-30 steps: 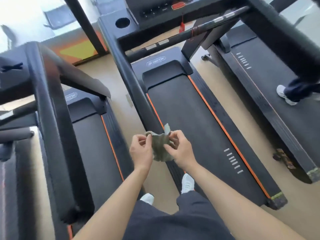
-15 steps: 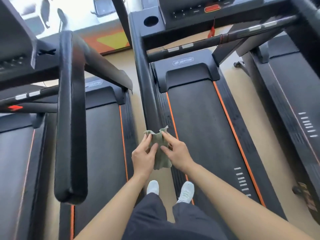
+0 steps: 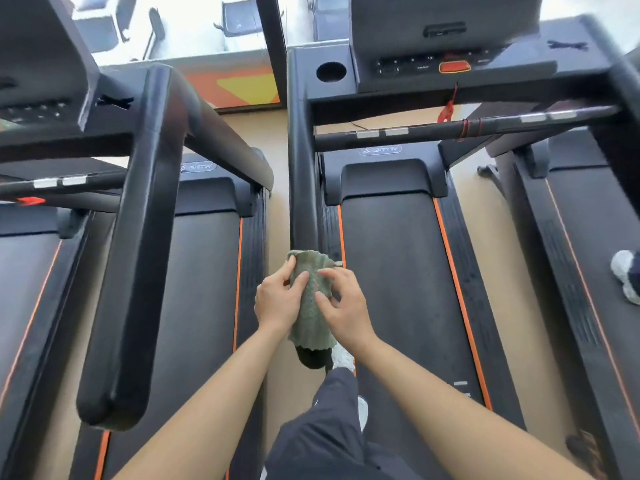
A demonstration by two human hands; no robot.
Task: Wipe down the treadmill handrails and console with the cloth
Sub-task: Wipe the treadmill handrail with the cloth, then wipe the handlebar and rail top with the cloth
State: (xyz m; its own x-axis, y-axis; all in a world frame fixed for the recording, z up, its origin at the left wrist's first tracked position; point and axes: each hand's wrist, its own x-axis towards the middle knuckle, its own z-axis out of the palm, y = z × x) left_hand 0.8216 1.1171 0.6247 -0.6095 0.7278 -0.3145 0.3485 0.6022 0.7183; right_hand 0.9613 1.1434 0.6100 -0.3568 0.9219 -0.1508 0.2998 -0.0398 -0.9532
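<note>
The green textured cloth (image 3: 309,299) lay draped over the near end of the black padded handrail (image 3: 300,174) on the left side of the middle treadmill; only the rail's rounded black tip showed below the cloth's near edge. The left hand (image 3: 277,304) gripped the cloth's left side, fingers curled over its far corner and thumb pressed on top; the right hand (image 3: 344,306) met it from the right, fingers bent, forefinger and thumb tips pinching the fabric; the two hands sat close together across the cloth.

The handrail ran away to the far black console (image 3: 450,46), which carried a red oval button (image 3: 454,67) and, to its left, a round cup hole (image 3: 331,71); a red safety clip (image 3: 447,111) hung on a cord beneath the button, just above a black crossbar (image 3: 502,124) with grey grip plates. The dark running belt (image 3: 391,278) with orange edge stripes stretched to the right of the hands; a second treadmill's broad black handrail (image 3: 138,244) stood to the left, well apart from the cloth. The person's dark trousers (image 3: 322,434) and one white shoe (image 3: 343,358) showed near the bottom; another white shoe (image 3: 627,275) rested on the treadmill at the right edge.
</note>
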